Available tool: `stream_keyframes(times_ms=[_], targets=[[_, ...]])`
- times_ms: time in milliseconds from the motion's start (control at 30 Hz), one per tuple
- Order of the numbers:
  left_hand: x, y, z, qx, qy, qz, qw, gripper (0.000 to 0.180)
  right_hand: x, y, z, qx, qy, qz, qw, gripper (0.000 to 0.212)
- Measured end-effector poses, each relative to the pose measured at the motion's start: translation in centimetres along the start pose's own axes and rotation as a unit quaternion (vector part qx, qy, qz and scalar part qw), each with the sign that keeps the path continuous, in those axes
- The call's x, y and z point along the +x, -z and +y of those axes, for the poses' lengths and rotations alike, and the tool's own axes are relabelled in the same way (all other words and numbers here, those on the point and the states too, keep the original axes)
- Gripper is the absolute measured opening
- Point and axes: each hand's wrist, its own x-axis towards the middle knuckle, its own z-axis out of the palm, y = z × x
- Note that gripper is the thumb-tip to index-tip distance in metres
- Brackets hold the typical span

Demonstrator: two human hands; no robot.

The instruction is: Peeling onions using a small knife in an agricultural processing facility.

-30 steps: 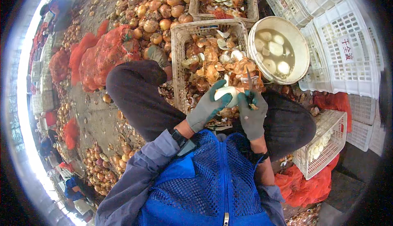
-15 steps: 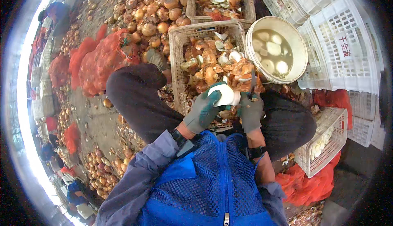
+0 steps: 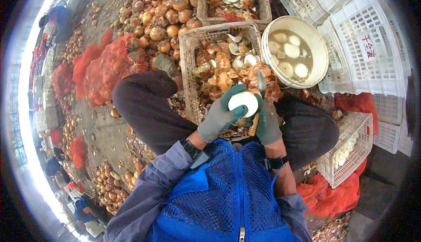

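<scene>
Green-and-grey work gloves cover both hands. In my left hand (image 3: 219, 117) is a peeled white onion (image 3: 243, 103), with the fingers curled round it. My right hand (image 3: 267, 121) grips a knife right beside the onion; its blade (image 3: 262, 83) points away from me and its wooden handle (image 3: 253, 127) shows below the palm. Whether the blade touches the onion I cannot tell. Beneath and beyond the hands, between my legs, stands a dirty plastic crate (image 3: 189, 66) full of brown onion skins (image 3: 223, 77) and white scraps.
Right of the crate is a white bucket (image 3: 322, 60) with peeled onions in cloudy water. A second scrap crate (image 3: 203, 5) stands behind. Unpeeled onions (image 3: 158, 33) and red net sacks (image 3: 109, 68) lie at left. White crates (image 3: 364, 44) are stacked right; a tipped crate (image 3: 346, 174) holds white pieces.
The onion has turned and come slightly nearer to me. My right hand has rotated, so the knife's blade and handle show more plainly.
</scene>
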Motion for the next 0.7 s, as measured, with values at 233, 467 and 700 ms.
stream_keyframes(times_ms=[233,467,700], targets=[[0.5,-0.2,-2.3,-0.079,0.000,0.022,0.997,0.069,2.2,0.6,-2.8,0.295,-0.302,0.144,0.895,0.026],[-0.3,-0.3,-1.6,-0.141,0.012,0.026,0.990,0.072,1.8,1.0,-4.1,0.267,-0.302,0.161,0.901,0.026],[-0.7,0.7,-2.9,-0.093,0.019,0.021,0.995,0.072,1.5,0.3,-4.0,-0.008,-0.132,0.183,0.974,0.030]])
